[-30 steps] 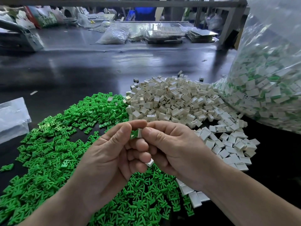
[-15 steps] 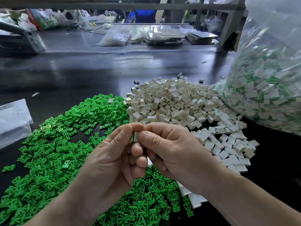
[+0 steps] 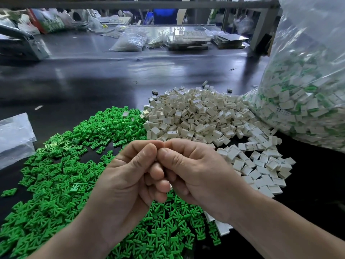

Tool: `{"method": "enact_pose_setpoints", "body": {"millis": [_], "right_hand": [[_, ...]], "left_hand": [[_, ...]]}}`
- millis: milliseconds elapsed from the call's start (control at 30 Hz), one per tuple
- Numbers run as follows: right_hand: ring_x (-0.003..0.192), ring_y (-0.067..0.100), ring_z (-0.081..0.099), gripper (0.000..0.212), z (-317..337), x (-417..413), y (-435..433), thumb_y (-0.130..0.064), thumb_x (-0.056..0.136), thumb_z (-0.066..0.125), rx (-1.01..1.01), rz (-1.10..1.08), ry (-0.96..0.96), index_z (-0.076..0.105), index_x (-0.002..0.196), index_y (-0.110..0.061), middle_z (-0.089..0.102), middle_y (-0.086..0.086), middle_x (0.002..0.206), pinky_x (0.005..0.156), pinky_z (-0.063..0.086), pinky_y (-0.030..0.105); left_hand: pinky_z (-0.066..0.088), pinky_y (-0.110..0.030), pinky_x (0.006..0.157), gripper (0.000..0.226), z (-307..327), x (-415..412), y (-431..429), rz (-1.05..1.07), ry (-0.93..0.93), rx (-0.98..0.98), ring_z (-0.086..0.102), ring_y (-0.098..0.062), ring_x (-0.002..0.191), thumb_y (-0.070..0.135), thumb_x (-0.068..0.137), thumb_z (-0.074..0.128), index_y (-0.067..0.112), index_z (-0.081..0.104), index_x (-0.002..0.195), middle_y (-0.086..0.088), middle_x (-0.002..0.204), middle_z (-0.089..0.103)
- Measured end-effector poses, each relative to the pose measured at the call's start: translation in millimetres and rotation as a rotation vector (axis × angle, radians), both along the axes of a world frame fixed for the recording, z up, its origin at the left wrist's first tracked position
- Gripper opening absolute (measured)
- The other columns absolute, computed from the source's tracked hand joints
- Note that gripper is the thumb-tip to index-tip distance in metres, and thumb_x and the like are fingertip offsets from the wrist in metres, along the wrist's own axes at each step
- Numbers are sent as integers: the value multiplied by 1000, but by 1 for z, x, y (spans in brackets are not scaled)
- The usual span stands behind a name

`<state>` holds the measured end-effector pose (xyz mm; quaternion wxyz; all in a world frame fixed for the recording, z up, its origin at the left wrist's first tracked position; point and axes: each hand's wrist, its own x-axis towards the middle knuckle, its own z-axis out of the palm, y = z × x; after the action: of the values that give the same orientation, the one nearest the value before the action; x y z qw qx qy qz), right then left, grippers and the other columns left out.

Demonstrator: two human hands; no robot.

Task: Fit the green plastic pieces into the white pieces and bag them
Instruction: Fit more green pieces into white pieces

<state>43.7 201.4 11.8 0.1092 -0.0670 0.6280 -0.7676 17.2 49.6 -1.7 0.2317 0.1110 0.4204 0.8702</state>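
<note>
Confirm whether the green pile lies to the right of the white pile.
No, the green pile lies to the left of the white pile.

On the table, a pile of inserts lay at the left, touching a pile of caps to its right. A big bag stood against the caps' right side. A small bag lay at the left edge. The left hand and right hand met above the inserts. Trays sat far behind.
</note>
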Motion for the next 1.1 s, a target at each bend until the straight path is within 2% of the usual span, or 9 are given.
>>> {"method": "enact_pose_setpoints", "body": {"millis": [167,300,367,467,600,667,800,967,1100], "right_hand": [[43,10,36,23,-1,-1,2,-32,99,55,-35,27,17,64,80,-23,50,2,63,35,26,16],[43,11,38,20,-4,-4,3,-28,90,56,-160,32,-56,62,72,-21,49,5,64,34,27,16],[42,11,42,12,-1,-8,9,-20,82,54,-358,50,-92,59,72,-18,51,5,65,32,29,16],[50,10,49,9,1,-14,20,-22,76,60,-594,27,-142,57,71,-15,56,4,73,32,34,15],[45,8,44,14,-1,-18,24,-23,84,60,-519,-60,-244,51,77,-15,52,2,70,30,29,16],[44,7,40,11,-3,-18,25,-18,92,60,-362,-80,-238,52,84,-16,50,0,68,31,28,17],[44,8,39,16,-2,-16,26,-16,96,63,-170,-137,-147,57,81,-16,50,1,67,35,26,16],[45,11,38,18,-2,-14,22,-15,96,63,-79,-157,-117,58,79,-16,50,2,66,35,26,17],[44,12,38,21,-4,-15,23,-16,96,64,6,-173,-92,61,75,-18,49,4,66,35,28,17]], "left_hand": [[53,-23,44,26,1,-1,-4,-48,50,28,66,-16,50,28,77,75,14,74,99,-6,62,66],[50,-25,41,16,4,-8,-10,40,100,-144,62,-20,46,23,85,68,14,74,98,-9,60,63],[50,-27,43,12,4,-11,-13,201,257,-430,62,-21,50,30,88,66,21,73,93,-7,63,65],[52,-17,56,25,-6,-13,-21,381,723,-1104,64,-2,66,53,81,59,36,70,95,12,78,69],[44,-20,66,50,-13,-9,-18,228,1058,-1522,51,6,78,74,80,44,39,66,109,23,101,54],[34,-14,66,52,-11,-8,-15,229,1142,-1579,50,2,79,76,82,44,38,67,110,20,100,55],[38,-27,69,40,-10,-5,-9,242,1259,-1640,53,-10,80,66,81,52,34,71,94,14,89,58],[38,-31,69,18,-10,-5,-3,295,1216,-1552,51,-11,77,44,85,61,28,69,82,12,84,58],[41,-32,74,25,-9,-7,-7,255,1175,-1584,52,-10,83,52,86,59,30,70,92,13,92,61]]}}
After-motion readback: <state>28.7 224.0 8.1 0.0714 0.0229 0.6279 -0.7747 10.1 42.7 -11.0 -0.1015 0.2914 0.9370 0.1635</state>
